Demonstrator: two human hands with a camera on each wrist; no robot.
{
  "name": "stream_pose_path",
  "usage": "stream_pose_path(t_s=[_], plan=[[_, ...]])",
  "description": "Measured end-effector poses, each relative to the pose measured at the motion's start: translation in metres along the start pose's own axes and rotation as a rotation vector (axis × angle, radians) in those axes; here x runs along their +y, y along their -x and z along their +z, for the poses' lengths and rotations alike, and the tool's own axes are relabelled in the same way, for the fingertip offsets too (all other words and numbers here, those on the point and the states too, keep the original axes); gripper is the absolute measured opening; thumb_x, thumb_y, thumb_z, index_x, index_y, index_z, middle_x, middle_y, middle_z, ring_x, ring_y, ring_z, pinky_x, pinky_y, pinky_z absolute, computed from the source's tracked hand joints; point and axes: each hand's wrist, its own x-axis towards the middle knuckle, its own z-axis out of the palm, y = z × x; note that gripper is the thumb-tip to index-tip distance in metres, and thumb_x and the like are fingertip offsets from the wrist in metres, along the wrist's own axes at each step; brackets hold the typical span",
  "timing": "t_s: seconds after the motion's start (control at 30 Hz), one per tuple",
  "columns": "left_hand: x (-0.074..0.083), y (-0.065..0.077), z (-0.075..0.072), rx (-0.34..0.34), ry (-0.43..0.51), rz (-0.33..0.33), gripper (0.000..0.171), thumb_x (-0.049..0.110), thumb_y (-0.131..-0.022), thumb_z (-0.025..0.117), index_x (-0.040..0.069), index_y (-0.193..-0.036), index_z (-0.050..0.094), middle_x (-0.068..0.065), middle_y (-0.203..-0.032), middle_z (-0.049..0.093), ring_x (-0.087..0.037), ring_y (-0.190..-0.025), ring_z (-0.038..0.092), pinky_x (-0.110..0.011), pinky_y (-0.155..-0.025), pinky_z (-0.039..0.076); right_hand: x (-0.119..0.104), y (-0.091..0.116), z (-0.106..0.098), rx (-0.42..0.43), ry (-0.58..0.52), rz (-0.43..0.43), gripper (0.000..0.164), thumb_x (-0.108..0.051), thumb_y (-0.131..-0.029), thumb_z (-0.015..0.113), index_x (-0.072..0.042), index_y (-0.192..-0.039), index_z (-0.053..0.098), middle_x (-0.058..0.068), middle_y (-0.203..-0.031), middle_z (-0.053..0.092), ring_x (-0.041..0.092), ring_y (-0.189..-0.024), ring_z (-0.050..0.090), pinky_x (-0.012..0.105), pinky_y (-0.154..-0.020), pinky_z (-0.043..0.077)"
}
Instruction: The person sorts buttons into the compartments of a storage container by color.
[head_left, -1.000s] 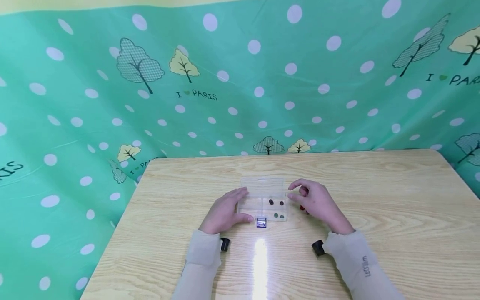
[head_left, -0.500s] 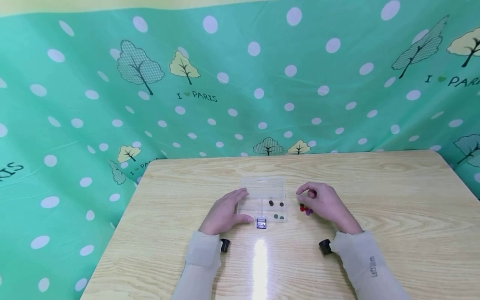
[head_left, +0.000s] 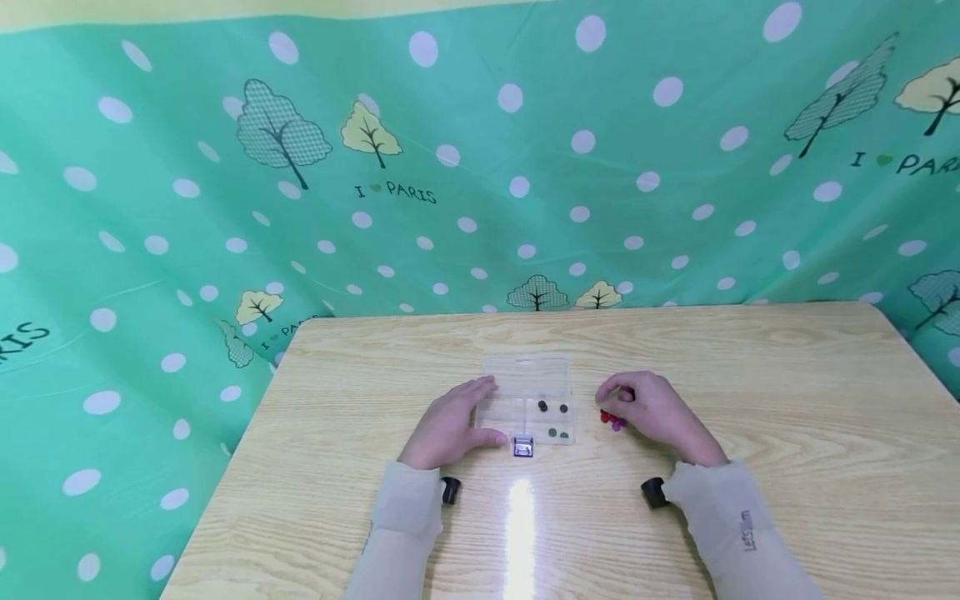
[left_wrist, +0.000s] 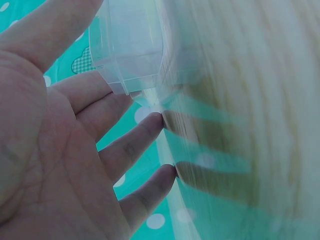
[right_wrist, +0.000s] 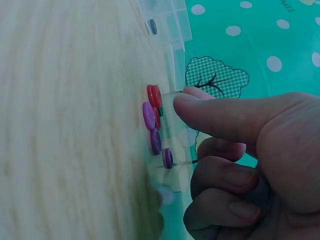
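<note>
A clear plastic compartment box [head_left: 501, 409] lies on the table with its lid [head_left: 528, 377] laid back. My left hand [head_left: 447, 423] is at its left side, thumb by the front edge and fingers by the back corner. In the left wrist view, straight, spread fingers [left_wrist: 131, 147] reach beside the box. My right hand [head_left: 648, 406] hovers at a small pile of red and purple buttons [head_left: 617, 424] right of the box. Thumb [right_wrist: 215, 112] and index tip overlap in the right wrist view, other fingers curled; I cannot tell whether they pinch a button.
Dark buttons [head_left: 542, 406] and green buttons [head_left: 552, 432] lie in the right compartments. A purple-blue latch [head_left: 522, 447] projects at the box's front. The wooden table [head_left: 787, 400] meets a green dotted curtain [head_left: 465, 100] at the back.
My right hand has moved from the box's right edge rightward and slightly nearer to me, to the button pile. The left hand and the box have stayed in place.
</note>
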Motion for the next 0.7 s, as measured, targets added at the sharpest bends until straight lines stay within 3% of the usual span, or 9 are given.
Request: stream_pose_path(t_s=[0.47,0.7], plan=[[0.0011,0.0002,-0.0008,-0.005,0.005,-0.006,0.082,0.041,-0.082,0.080,0.007,-0.150,0.047,-0.006,-0.159,0.039,-0.030,-0.147,0.033,-0.049,-0.121,0.026,0.0036,0.0001,0.0015,-0.051,0.000,-0.039,0.011,-0.003,-0.096,0.064,-0.008,-0.099,0.075,0.000,-0.066,0.061,0.016,-0.060,0.057,0.024,-0.050,0.037],[0.0013,0.0003,-0.0012,0.000,-0.001,0.002,0.082,0.041,-0.083,0.080,0.006,-0.149,0.048,-0.008,-0.159,0.039,-0.031,-0.146,0.034,-0.049,-0.121,0.027,0.0014,-0.0004,-0.0009,-0.031,0.078,0.004,0.012,-0.007,-0.097,0.065,-0.010,-0.101,0.076,0.000,-0.069,0.059,0.016,-0.062,0.048,0.027,-0.054,0.038]])
